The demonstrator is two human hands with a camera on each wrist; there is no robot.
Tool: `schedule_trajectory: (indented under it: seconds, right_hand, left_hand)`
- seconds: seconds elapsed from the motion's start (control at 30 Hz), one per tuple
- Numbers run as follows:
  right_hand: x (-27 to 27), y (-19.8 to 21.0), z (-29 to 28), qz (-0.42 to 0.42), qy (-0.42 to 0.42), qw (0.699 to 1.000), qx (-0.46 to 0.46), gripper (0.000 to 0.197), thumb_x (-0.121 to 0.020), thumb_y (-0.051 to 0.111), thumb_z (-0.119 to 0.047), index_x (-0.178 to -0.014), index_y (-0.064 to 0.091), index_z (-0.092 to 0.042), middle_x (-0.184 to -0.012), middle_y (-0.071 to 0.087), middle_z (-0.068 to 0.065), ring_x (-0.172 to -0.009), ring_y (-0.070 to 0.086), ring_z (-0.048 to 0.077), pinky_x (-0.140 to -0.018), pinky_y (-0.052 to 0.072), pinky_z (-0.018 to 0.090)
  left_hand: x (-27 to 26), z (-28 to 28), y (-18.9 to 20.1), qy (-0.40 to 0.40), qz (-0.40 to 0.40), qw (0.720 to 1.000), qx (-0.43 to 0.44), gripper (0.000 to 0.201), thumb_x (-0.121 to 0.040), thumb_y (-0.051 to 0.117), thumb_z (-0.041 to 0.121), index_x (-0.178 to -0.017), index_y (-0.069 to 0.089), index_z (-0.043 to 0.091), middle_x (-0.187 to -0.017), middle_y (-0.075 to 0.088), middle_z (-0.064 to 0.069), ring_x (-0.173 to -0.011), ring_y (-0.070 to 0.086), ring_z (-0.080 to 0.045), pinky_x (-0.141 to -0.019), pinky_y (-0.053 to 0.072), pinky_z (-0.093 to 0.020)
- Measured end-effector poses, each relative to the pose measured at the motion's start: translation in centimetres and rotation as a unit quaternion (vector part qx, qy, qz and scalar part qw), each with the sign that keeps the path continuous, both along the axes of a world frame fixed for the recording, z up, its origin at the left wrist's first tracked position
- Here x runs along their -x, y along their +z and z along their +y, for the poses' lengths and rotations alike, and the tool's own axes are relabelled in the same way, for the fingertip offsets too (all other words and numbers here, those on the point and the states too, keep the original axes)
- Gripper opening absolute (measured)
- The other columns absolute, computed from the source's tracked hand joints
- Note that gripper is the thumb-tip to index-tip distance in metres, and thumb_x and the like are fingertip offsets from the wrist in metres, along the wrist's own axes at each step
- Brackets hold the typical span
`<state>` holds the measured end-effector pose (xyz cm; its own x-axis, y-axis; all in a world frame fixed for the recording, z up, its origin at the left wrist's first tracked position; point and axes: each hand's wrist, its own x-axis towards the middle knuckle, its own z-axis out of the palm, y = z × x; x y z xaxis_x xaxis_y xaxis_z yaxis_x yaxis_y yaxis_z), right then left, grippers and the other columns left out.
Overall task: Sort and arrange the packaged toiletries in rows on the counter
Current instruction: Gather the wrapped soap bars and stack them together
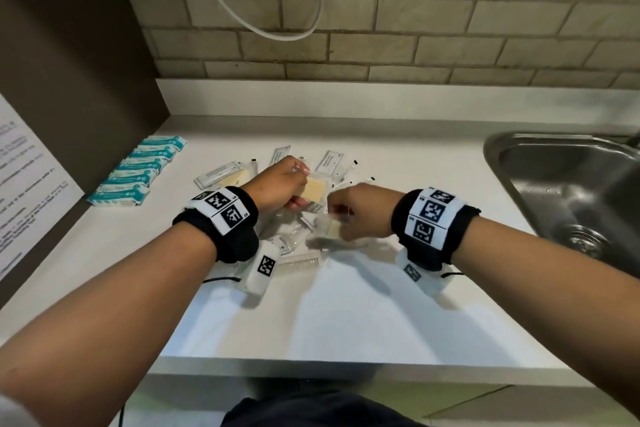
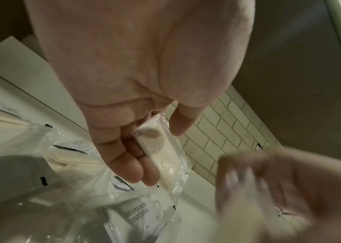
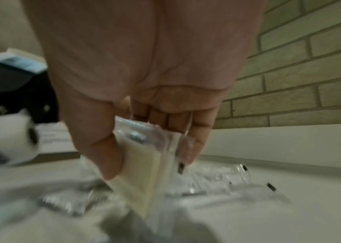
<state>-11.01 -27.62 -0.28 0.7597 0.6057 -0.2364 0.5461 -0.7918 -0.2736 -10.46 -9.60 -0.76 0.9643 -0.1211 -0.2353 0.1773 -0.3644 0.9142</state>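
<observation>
White counter [image 1: 381, 305]: each hand holds a clear-wrapped cream soap [image 1: 313, 191].

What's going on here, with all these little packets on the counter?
A person is sorting packaged toiletries on a white counter. The left hand holds one wrapped soap bar, the right hand pinches another. A row of teal packets already lies lined up at the left. A loose pile of sachets and a comb is still unsorted beside the sink.

Right hand [image 2: 279, 189] and its wrapped soap [image 3: 142, 177] blurred; sink [image 1: 561, 184] cut off.
</observation>
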Motion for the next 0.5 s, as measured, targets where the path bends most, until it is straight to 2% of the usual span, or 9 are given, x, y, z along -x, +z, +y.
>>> schedule_trajectory:
  seconds: [0.07,0.13,0.2,0.27,0.33,0.4,0.5]
  right_hand:
    - [-0.8,1.7,0.4,-0.028,-0.009,0.998,-0.061,0.014,-0.080,0.064,-0.016,-0.087,0.052,-0.018,-0.078,0.054,-0.002,-0.070,0.049,0.019,-0.058,0.038,0.028]
    - [-1.8,3.2,1.1,-0.052,-0.019,0.991,-0.122,0.014,-0.079,0.068,-0.016,-0.090,0.059,-0.018,-0.078,0.056,-0.003,-0.071,0.051,0.017,-0.063,0.040,0.028]
    - [-2.9,4.2,2.2,-0.067,-0.028,0.985,-0.156,0.018,-0.078,0.072,-0.016,-0.095,0.066,-0.015,-0.080,0.058,-0.005,-0.073,0.054,0.016,-0.067,0.040,0.026]
    - [-3.9,4.8,3.5,-0.084,-0.028,0.983,-0.164,0.026,-0.076,0.076,-0.016,-0.101,0.067,-0.014,-0.084,0.057,-0.005,-0.075,0.055,0.015,-0.068,0.041,0.028]
    - [-4.5,5.1,4.8,-0.070,-0.033,0.979,-0.187,0.037,-0.073,0.078,-0.012,-0.107,0.063,-0.015,-0.079,0.058,-0.005,-0.072,0.055,0.014,-0.065,0.047,0.031]
    - [-5.1,5.3,6.3,-0.064,-0.037,0.975,-0.208,0.047,-0.071,0.079,-0.011,-0.112,0.058,-0.015,-0.077,0.058,-0.005,-0.072,0.056,0.015,-0.068,0.048,0.031]
    - [-5.9,5.1,8.3,-0.099,-0.017,0.974,-0.202,0.048,-0.072,0.080,-0.022,-0.114,0.057,-0.017,-0.085,0.057,-0.010,-0.081,0.056,0.015,-0.071,0.046,0.028]
  left_hand:
    - [0.3,0.2,0.3,-0.004,-0.007,1.000,0.004,0.024,-0.104,0.036,0.030,-0.114,0.051,0.014,-0.088,0.057,-0.006,-0.059,0.064,-0.012,-0.053,0.051,-0.020]
    - [0.5,0.4,0.9,-0.023,-0.028,0.999,-0.005,0.049,-0.102,0.029,0.050,-0.112,0.058,0.012,-0.089,0.065,-0.010,-0.066,0.065,-0.015,-0.060,0.053,-0.022]
    - [0.6,0.8,1.5,-0.047,-0.047,0.998,0.021,0.059,-0.098,0.024,0.059,-0.110,0.065,0.017,-0.093,0.072,-0.010,-0.072,0.067,-0.015,-0.065,0.054,-0.025]
    - [0.3,1.4,1.8,-0.050,-0.058,0.996,0.038,0.049,-0.097,0.034,0.056,-0.117,0.059,0.019,-0.100,0.071,-0.008,-0.078,0.067,-0.018,-0.072,0.056,-0.033]
    - [-0.1,2.0,2.0,-0.028,-0.055,0.998,0.033,0.042,-0.098,0.046,0.045,-0.125,0.047,0.013,-0.105,0.068,-0.010,-0.081,0.067,-0.020,-0.078,0.057,-0.037]
    - [-0.7,3.1,2.2,-0.003,-0.064,0.998,0.027,0.036,-0.100,0.048,0.034,-0.126,0.041,0.011,-0.103,0.067,-0.010,-0.078,0.067,-0.020,-0.070,0.057,-0.030]
    - [-1.2,5.4,2.4,0.026,-0.070,0.997,0.029,0.035,-0.101,0.048,0.027,-0.129,0.036,0.012,-0.097,0.067,-0.011,-0.068,0.067,-0.019,-0.055,0.054,-0.020]
